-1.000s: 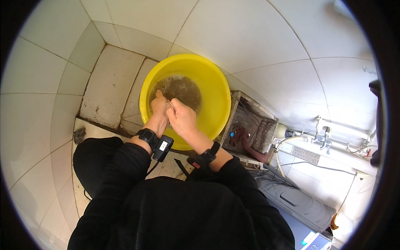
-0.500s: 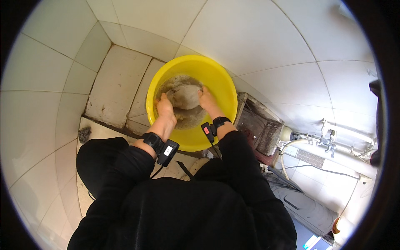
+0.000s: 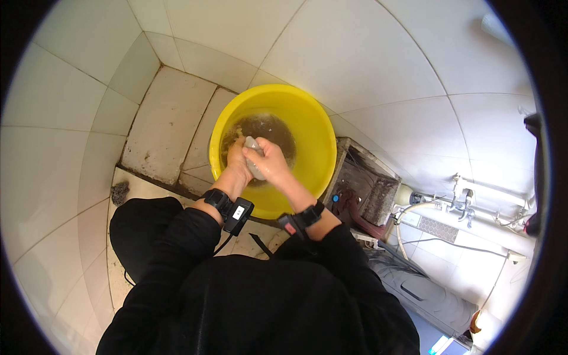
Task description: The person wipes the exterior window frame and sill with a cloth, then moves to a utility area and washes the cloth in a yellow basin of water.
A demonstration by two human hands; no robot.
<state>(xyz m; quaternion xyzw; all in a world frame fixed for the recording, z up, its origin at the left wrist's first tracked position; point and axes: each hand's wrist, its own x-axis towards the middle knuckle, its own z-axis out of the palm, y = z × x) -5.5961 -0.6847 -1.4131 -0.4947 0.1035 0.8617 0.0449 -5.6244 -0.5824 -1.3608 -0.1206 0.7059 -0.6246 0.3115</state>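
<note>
A round yellow basin (image 3: 313,145) stands in front of me with murky, brownish water (image 3: 269,126) and some foam in it. A wet greyish-white cloth (image 3: 255,170) is bunched up between my hands over the water. My left hand (image 3: 236,158) is closed around its left side. From the right, my right hand (image 3: 271,160) grips the same cloth, its fingers wrapped over the top. Most of the cloth is hidden by my fingers. Each wrist wears a black strap with a small box on it.
Right of the basin sits a grimy stone trough (image 3: 378,198) with a dark red hose (image 3: 355,210). Pipes and a metal tap (image 3: 461,204) run along the right wall. A grey machine (image 3: 432,293) stands at lower right. A dark scouring pad (image 3: 119,192) lies by the left wall.
The cloth was spread out in the water between my separated hands; now it is bunched together. My right hand has moved left and nearer to me, meeting my left hand.
</note>
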